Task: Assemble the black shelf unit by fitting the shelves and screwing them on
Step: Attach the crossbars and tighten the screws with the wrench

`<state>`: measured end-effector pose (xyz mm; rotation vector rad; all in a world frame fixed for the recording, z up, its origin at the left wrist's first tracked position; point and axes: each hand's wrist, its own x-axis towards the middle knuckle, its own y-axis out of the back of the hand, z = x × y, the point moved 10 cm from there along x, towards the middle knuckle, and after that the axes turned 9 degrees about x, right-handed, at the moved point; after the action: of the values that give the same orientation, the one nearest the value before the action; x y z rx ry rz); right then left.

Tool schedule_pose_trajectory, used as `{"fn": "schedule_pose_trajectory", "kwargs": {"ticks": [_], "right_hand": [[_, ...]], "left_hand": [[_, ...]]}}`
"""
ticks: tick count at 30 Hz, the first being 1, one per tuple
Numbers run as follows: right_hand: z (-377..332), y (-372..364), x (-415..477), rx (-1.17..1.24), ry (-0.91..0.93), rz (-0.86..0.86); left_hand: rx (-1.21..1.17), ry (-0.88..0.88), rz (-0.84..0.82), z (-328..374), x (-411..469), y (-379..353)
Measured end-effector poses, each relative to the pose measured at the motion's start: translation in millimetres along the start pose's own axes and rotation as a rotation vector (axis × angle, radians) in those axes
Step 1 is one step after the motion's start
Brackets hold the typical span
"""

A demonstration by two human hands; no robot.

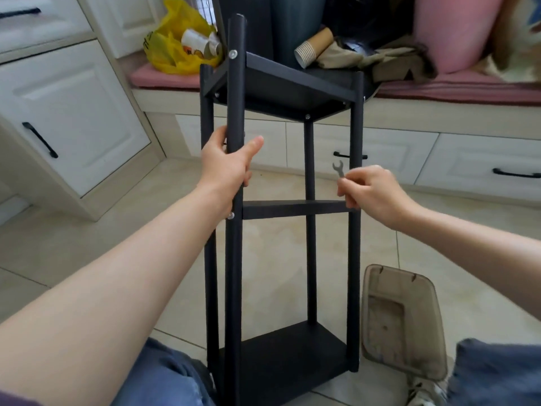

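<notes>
- Left arm reaches forward; left hand [227,159] grips the shelf unit's [295,209] near left pole [235,92], fingers curled behind it, thumb up the right side.
- Right hand [371,191] is at the right front pole, just above the middle shelf's right end. Its fingertips pinch a small wrench [338,169], open jaw pointing up.
- The unit stands on the tile floor [278,259] between the person's jeans-clad knees, with top, middle and bottom shelves all sitting between the four poles.
- A silver screw [233,54] shows on the gripped pole at top-shelf height, and another sits beside the middle shelf.
- A brownish plastic lid [401,320] lies on the floor just right of the unit.
- Behind, there's a cushioned bench [164,76] carrying a yellow bag [175,51], a paper cup [310,51] on its side and a pink pillow [450,30].
- White cabinets [73,112] with black handles stand on the left, and drawers run under the bench.
</notes>
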<state>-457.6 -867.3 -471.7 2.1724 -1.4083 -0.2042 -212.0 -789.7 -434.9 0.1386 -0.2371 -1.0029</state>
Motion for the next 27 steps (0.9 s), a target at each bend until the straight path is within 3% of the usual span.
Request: {"fn": "schedule_pose_trajectory", "kwargs": {"ticks": [3,6,19,27], "right_hand": [[28,10,-2,-0.179,-0.152,-0.131],[56,22,-12,-0.262,-0.260,-0.206],[73,34,13,0.214,-0.469,-0.106],[55,48,27,0.294,-0.396,0.101]], "left_hand": [[0.015,-0.014,0.141,-2,-7,9],[0.011,-0.019,0.163,-3,-14,9],[-0.073,-0.038,0.047,9,-36,-10],[-0.086,-0.097,0.028,25,-39,-3]]}}
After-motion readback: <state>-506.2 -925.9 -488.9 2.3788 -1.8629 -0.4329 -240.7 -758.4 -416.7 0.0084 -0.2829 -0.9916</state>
